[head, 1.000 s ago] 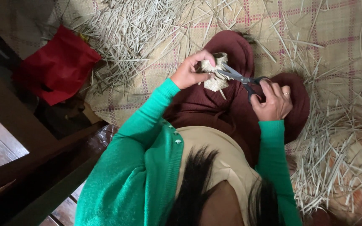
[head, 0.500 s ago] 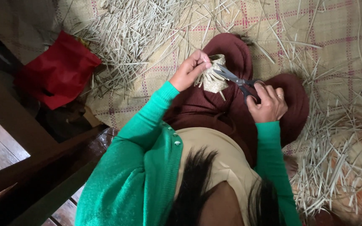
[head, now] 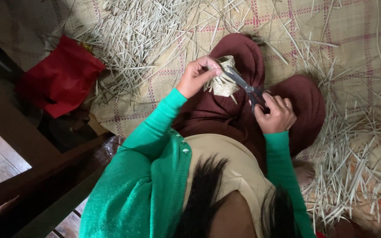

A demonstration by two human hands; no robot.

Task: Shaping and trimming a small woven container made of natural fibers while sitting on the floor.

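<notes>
My left hand holds a small woven straw basket above my lap, fingers pinched on its rim. My right hand grips a pair of dark-handled scissors. Their blades reach up and left to the loose strip ends on the basket's side. I wear green sleeves, and a dark maroon skirt covers my folded knees under both hands.
A checked woven mat lies beneath me, strewn with cut straw strips, thick at the top left and at the right. A red bag sits at the mat's left edge. Dark wooden beams run at the lower left.
The basket has turned in my left hand, and the scissors have shifted along its side. The view has shifted slightly.
</notes>
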